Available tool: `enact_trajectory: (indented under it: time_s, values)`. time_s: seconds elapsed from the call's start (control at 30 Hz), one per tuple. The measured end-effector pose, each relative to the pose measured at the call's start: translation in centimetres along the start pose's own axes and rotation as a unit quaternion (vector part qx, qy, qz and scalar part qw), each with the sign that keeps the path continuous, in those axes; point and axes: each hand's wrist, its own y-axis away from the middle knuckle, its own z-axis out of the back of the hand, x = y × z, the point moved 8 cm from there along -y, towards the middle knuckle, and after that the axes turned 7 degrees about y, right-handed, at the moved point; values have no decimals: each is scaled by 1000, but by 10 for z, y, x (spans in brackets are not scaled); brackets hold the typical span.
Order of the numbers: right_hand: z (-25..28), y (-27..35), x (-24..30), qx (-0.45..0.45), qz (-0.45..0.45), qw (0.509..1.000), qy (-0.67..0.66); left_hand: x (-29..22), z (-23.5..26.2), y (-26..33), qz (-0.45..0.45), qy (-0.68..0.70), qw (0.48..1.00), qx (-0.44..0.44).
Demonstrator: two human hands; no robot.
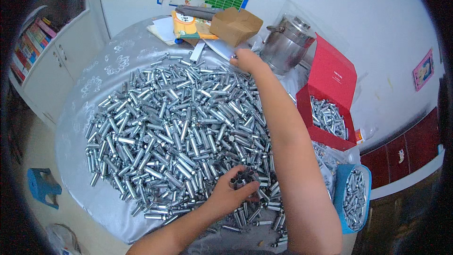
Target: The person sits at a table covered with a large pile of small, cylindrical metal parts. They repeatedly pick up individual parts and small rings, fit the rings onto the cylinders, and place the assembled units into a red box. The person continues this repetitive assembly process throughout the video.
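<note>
A wide heap of silvery metal expansion bolts (184, 127) covers the middle of the table. My left hand (233, 193) is closed around a small bunch of metal sleeves (243, 178), their dark hollow ends facing up, at the near right side of the heap. Stretched far forward, my right hand (247, 61) is at the back edge of the heap, beside a pale plate (222, 47) and below an open brown cardboard box (236, 24). Its fingers are drawn together, and what they pinch is too small and blurred to name.
A red box (330, 99) full of metal parts stands at the right, with a blue-rimmed tub (355, 198) of more parts nearer me. Behind are a steel pot (289, 42) and a yellow packet (188, 26). A blue stool (43, 186) is on the floor at left.
</note>
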Motion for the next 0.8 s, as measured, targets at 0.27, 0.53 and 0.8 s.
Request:
enact_trajectory:
  time_s: [0.27, 0.53, 0.8]
  values:
    - [-22, -11, 36, 55, 56, 997, -12, -2, 1, 2, -13, 5, 1000, -6]
    - [-30, -22, 39, 112, 45, 992, 45, -2, -2, 2, -1, 11, 1000, 11]
    - [-3, 4, 22, -7, 10, 998, -61, -7, -5, 4, -4, -35, 999, 23]
